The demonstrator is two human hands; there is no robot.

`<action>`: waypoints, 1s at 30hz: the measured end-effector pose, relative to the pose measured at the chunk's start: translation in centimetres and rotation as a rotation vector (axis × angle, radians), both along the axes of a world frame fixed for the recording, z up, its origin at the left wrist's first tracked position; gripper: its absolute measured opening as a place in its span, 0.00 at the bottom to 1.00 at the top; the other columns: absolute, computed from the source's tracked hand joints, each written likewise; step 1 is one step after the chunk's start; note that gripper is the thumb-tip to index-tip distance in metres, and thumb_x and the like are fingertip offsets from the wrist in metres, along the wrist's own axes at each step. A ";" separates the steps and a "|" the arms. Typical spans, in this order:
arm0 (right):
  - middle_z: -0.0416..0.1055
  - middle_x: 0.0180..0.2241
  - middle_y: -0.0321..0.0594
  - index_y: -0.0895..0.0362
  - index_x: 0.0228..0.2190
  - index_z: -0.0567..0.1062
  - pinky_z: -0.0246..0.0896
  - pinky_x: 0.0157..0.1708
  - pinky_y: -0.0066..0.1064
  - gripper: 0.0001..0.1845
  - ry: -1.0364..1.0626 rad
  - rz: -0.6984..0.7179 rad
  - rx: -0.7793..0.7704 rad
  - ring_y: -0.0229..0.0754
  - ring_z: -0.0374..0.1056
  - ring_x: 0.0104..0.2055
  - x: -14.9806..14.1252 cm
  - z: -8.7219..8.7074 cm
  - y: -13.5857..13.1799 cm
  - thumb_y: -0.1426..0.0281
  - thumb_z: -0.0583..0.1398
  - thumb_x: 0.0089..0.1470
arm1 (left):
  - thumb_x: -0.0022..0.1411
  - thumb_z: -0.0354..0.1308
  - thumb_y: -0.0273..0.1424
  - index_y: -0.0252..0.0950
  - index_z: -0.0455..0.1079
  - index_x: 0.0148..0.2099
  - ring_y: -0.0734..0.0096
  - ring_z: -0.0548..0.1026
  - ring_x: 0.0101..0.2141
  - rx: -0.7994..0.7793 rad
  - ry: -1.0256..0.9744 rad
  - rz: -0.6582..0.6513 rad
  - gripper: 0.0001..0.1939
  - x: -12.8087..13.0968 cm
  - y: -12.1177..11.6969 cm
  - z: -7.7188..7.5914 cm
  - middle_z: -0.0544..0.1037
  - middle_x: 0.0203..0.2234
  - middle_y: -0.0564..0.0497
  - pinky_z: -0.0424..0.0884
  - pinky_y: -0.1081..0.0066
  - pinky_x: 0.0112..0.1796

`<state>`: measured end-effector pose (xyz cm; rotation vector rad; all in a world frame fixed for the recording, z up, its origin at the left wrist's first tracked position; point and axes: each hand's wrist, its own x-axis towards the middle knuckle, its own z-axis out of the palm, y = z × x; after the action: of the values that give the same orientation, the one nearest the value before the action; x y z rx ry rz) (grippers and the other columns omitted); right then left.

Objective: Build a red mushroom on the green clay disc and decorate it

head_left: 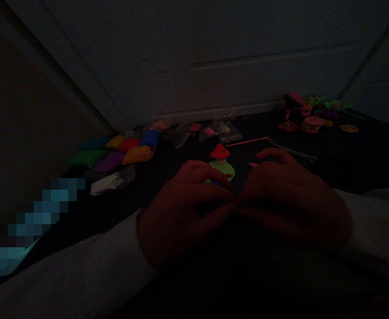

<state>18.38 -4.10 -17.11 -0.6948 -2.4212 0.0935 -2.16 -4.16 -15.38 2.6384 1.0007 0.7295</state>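
In the dim head view, my left hand (184, 212) and my right hand (294, 204) meet at their fingertips above the dark table. Thumb and index finger are pinched on each hand; anything between them is too small or dark to make out. Just beyond my left fingers stands a small clay house or mushroom with a red pointed cap (220, 152) and a pale stem. It sits on a round green base (227, 169), partly hidden by my left hand. A blue bit (215, 182) shows at the base's near edge. Near my right fingers lies a small pink piece (253, 165).
Packets of coloured clay, such as an orange packet (137, 155) and a white packet (107, 183), lie at left. Behind are opened bags (229, 131), a pink stick (247, 141) and a thin metal tool (292, 151). Clay figures (311, 124) stand back right, before a pale panel (247, 88).
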 end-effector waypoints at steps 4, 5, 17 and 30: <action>0.72 0.30 0.35 0.56 0.33 0.71 0.45 0.49 0.43 0.05 -0.015 0.003 0.014 0.36 0.66 0.34 0.1 0.0 -0.1 0.70 0.56 0.52 | 0.53 0.57 0.31 0.41 0.74 0.34 0.69 0.68 0.41 0.001 0.004 -0.005 0.06 0.0 -0.2 0.0 0.74 0.37 0.52 0.64 0.66 0.44; 0.72 0.30 0.35 0.56 0.32 0.71 0.45 0.49 0.43 0.05 -0.018 0.005 0.013 0.36 0.66 0.34 0.1 -0.1 -0.1 0.70 0.56 0.52 | 0.53 0.57 0.31 0.41 0.74 0.34 0.69 0.68 0.41 0.004 -0.006 0.000 0.06 0.0 -0.2 0.1 0.74 0.36 0.52 0.65 0.67 0.43; 0.70 0.29 0.36 0.55 0.30 0.72 0.46 0.43 0.42 0.06 -0.175 -0.030 -0.137 0.40 0.64 0.33 0.5 -1.0 0.3 0.68 0.58 0.48 | 0.54 0.55 0.33 0.35 0.71 0.29 0.70 0.71 0.36 0.035 -0.122 0.304 0.08 -1.9 3.0 -0.3 0.75 0.31 0.50 0.65 0.68 0.40; 0.68 0.38 0.44 0.55 0.47 0.69 0.48 0.45 0.50 0.23 -0.327 -0.088 0.019 0.48 0.61 0.40 1.6 -0.9 -0.9 0.60 0.55 0.49 | 0.54 0.54 0.33 0.36 0.71 0.29 0.70 0.70 0.36 0.035 -0.154 0.312 0.07 -2.3 2.5 -0.1 0.74 0.32 0.51 0.65 0.68 0.40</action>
<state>20.00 -4.99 -18.01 -0.8639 -2.6910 -0.0853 -4.43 -1.63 -15.45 2.4342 1.3806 1.0072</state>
